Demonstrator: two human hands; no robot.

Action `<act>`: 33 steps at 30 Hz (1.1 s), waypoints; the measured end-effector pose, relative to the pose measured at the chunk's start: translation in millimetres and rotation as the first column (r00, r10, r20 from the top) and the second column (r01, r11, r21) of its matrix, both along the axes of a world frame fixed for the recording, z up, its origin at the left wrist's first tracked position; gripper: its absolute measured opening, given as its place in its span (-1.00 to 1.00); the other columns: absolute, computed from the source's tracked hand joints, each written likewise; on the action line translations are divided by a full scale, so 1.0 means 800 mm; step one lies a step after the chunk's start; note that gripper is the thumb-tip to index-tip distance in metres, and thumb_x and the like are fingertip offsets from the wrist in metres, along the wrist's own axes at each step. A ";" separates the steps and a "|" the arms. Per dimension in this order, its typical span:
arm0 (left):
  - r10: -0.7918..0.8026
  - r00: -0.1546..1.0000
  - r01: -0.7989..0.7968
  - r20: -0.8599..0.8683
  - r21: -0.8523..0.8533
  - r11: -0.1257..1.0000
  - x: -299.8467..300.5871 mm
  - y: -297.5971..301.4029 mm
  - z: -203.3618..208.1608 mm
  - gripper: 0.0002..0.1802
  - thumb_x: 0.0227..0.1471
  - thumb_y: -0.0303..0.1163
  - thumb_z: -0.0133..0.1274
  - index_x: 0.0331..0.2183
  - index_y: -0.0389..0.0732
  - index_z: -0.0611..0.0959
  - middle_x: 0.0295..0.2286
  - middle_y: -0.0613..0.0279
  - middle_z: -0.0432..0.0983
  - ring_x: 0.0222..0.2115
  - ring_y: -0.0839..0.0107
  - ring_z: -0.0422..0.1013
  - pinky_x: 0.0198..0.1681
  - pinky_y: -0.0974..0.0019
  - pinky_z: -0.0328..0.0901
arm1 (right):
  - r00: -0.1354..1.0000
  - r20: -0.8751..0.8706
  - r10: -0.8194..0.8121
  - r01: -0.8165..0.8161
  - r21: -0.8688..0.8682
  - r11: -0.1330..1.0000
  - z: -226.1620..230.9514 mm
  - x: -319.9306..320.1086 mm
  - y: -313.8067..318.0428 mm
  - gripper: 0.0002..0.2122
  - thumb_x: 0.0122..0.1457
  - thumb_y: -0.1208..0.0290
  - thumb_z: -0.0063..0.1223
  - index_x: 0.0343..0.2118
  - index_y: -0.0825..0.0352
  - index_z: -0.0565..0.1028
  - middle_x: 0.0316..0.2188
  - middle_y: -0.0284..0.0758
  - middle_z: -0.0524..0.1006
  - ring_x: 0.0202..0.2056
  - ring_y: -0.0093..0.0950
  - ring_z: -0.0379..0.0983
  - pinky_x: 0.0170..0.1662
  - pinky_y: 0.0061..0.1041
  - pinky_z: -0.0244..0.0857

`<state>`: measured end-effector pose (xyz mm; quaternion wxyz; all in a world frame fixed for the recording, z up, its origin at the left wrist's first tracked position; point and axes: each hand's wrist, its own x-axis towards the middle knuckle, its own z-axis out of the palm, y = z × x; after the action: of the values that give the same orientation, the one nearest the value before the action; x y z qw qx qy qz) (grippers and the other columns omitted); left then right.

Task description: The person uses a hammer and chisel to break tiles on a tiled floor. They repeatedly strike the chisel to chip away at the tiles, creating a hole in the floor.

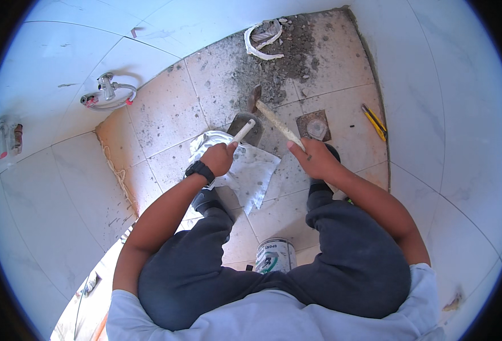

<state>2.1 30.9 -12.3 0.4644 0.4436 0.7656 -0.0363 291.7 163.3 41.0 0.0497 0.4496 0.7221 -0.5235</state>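
Both hands (219,158) (313,158) gripping tools, tiled corner.

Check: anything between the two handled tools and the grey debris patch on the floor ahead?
Nothing visible. The left hand and right hand each grip a pale-handled tool; the left tool and right tool already reach the debris patch. The floor drain sits to the right, clear.

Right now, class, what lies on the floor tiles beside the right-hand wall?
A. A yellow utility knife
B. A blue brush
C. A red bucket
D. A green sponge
A: a slim yellow utility knife lies on the floor tiles near the right-hand wall.
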 end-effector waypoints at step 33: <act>-0.134 0.991 0.133 0.006 0.055 0.990 -0.001 -0.013 -0.013 -0.17 0.38 0.17 -0.35 -0.37 -0.42 0.67 -0.39 -0.37 0.60 -0.29 -0.30 0.53 -0.12 -0.17 0.37 | 0.975 0.123 0.186 -0.192 0.039 0.981 -0.017 -0.017 -0.021 -0.49 0.40 0.03 -0.06 -0.40 0.52 0.48 -0.53 0.16 0.54 -0.41 0.14 0.54 -0.31 -0.01 0.39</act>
<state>1.2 20.2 -22.5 0.4524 0.5064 0.7328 -0.0445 277.8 146.8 27.6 0.1306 0.4104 0.7702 -0.4704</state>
